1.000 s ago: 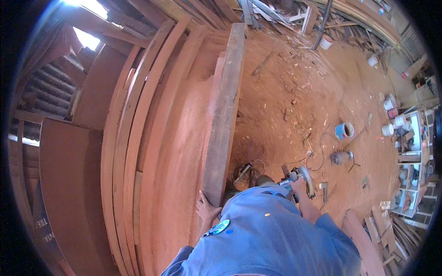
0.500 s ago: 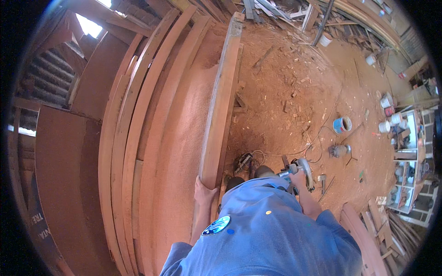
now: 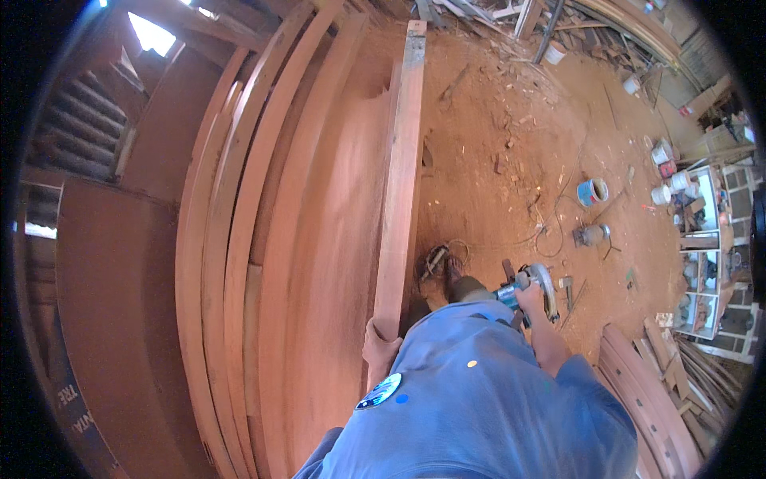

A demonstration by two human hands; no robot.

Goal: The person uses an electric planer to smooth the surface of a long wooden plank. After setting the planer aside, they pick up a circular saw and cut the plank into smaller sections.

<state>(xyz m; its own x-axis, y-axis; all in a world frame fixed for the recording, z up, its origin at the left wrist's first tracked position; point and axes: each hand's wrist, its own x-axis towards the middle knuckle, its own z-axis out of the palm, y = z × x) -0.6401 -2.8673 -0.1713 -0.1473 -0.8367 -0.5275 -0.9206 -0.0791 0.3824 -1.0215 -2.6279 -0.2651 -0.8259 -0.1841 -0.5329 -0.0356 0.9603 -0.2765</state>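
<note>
A long timber beam (image 3: 401,152) stretches away from me beside a wide reddish board (image 3: 327,231). My left hand (image 3: 381,345) is closed round the near part of this beam, with the thumb lying across it. On my right, my right hand (image 3: 528,298) grips a circular saw (image 3: 546,284) by its handle. The saw is held beside my leg, away from the beam. Part of the saw's body is hidden by the hand and my blue shirt.
Several long planks (image 3: 239,239) lie along the left. By my foot is a dark power tool (image 3: 435,262), with a cord trailing rightward. A blue-and-white bucket (image 3: 591,192) and a metal canister (image 3: 589,235) stand on the dusty floor. Boards (image 3: 646,399) lie at lower right; shelves (image 3: 702,279) stand beyond.
The beam's near part has shifted right, and my left hand has moved right with it, still gripping. My right hand and the saw have moved slightly to the right.
</note>
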